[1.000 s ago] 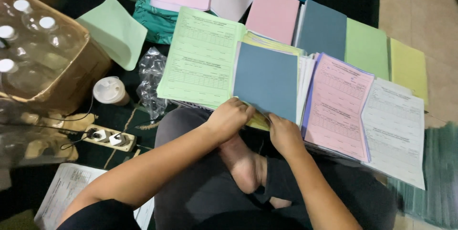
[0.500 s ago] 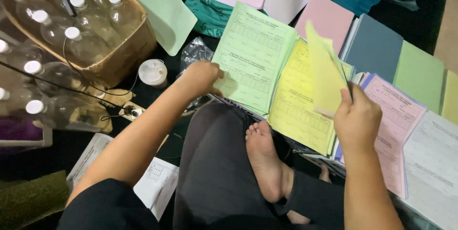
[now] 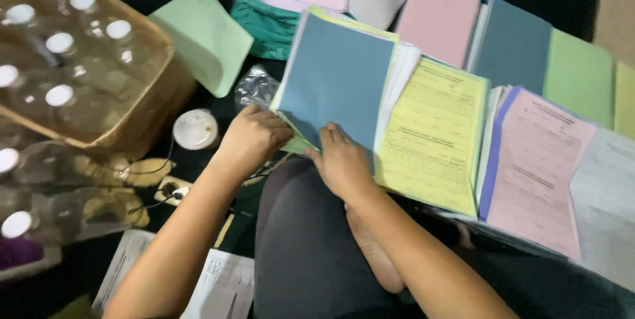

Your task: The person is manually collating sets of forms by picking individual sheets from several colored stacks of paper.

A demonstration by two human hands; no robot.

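Landmark: blue cover sheet (image 3: 338,81), lying on top of a paper stack. Left hand (image 3: 251,137) sits at the sheet's lower left corner, fingers curled and pinching that corner's edge, with the sheet extending up and to the right of it. Right hand (image 3: 342,161) rests at the sheet's lower edge, just right of the left hand, fingers flat and pressing down on the paper, not closed round anything. Yellow printed form (image 3: 433,130) lies touching the sheet's right side. White round lid (image 3: 196,129) lies left of the sheet, near the left hand. Cardboard box of bottles (image 3: 142,117) stands farther left.
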